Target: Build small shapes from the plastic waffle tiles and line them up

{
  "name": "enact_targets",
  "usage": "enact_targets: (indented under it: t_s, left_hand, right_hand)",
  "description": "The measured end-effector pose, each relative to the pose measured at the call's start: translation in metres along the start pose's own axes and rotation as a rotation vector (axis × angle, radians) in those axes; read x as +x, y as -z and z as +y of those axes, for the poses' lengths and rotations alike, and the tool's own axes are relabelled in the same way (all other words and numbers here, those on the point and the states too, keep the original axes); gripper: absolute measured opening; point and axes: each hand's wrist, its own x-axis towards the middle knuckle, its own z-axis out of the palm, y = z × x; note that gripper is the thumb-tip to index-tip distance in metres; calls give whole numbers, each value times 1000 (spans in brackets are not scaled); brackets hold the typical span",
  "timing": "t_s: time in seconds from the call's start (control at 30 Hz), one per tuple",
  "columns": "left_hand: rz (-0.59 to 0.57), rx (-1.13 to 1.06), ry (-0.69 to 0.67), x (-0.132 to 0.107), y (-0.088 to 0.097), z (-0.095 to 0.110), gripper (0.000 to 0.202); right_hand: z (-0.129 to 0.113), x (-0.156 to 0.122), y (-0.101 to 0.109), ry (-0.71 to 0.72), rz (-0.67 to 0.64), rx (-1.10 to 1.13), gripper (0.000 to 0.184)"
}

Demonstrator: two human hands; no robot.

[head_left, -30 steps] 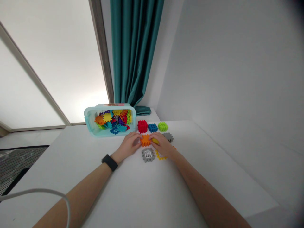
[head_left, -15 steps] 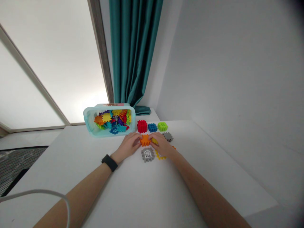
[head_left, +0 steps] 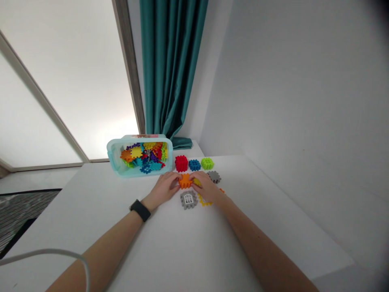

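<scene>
An orange notched-edge building block [head_left: 185, 181] lies on the white table between my two hands. The fingers of my left hand [head_left: 165, 187] are closed on its left side. My right hand [head_left: 207, 187] grips its right side with thumb and fingertips. Partly hidden by the right hand is a yellow block [head_left: 197, 182]. Nearer to me lie a grey panel [head_left: 189, 200] with a white window and a yellow panel [head_left: 204, 200], half covered by my right wrist. A grey toothed piece [head_left: 214, 176] sits just beyond the right hand.
Behind the hands stand a red block [head_left: 181, 163], a blue block [head_left: 194, 164] and a lime green block [head_left: 207, 163] in a row. At the back left is a light blue bin [head_left: 110, 156] of mixed pieces. A pale cable [head_left: 48, 252] crosses the lower left.
The view has shifted very slightly. Both hands stay on the orange block, and the other pieces keep their places.
</scene>
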Motion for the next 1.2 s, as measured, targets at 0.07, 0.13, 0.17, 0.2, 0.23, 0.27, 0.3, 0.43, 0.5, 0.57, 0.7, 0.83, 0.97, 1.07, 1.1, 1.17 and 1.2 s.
enact_targets:
  t_s: [0.07,0.13,0.17,0.2,0.23,0.27,0.3,0.43,0.5,0.57,0.7,0.83,0.97,1.07,1.1,1.17,1.2]
  left_hand:
    - [6,-10,-16,-1,0,0,27]
    - [23,-26,-25,-1,1,0,28]
    - [33,-34,-24,-2,1,0,28]
    - [45,-41,-20,-2,1,0,28]
    - [58,-49,-12,-3,2,0,28]
    - [74,-58,-3,-3,2,0,28]
    - [91,-66,7,-3,3,0,27]
    - [141,-75,37,-5,6,1,18]
    - [133,-57,36,-7,9,2,15]
    - [112,-34,27,-9,12,3,14]
    - [72,7,13,-14,17,6,14]
    - [48,63,13,-19,23,9,13]
    - [-1,162,10,-31,36,10,16]
    - [-55,249,8,-47,51,7,21]
    - [-78,275,12,-52,57,6,23]
    - [-99,324,32,-64,69,3,23]
    - [-108,345,42,-69,76,1,23]
  right_hand:
    - [0,0,1,0,8,0,19]
    - [-1,0,3,1,18,2,19]
    - [-2,0,5,3,25,4,19]
    - [-2,-1,6,4,34,5,19]
    - [-3,-1,8,6,46,5,19]
    - [-3,-2,10,8,59,4,19]
    - [-4,-3,11,10,73,0,18]
    - [-7,-8,15,20,120,-17,16]
    - [-10,-9,14,26,135,-19,18]
    - [-14,-9,14,32,143,-21,21]
    - [-24,-7,13,49,136,-12,23]
    - [-33,-4,12,62,135,15,23]
    - [-44,0,12,69,138,19,22]
    - [-55,5,12,98,147,2,23]
    - [-58,7,11,109,150,-3,23]
    - [-65,10,11,132,144,-12,24]
    - [-69,12,10,142,136,-15,24]
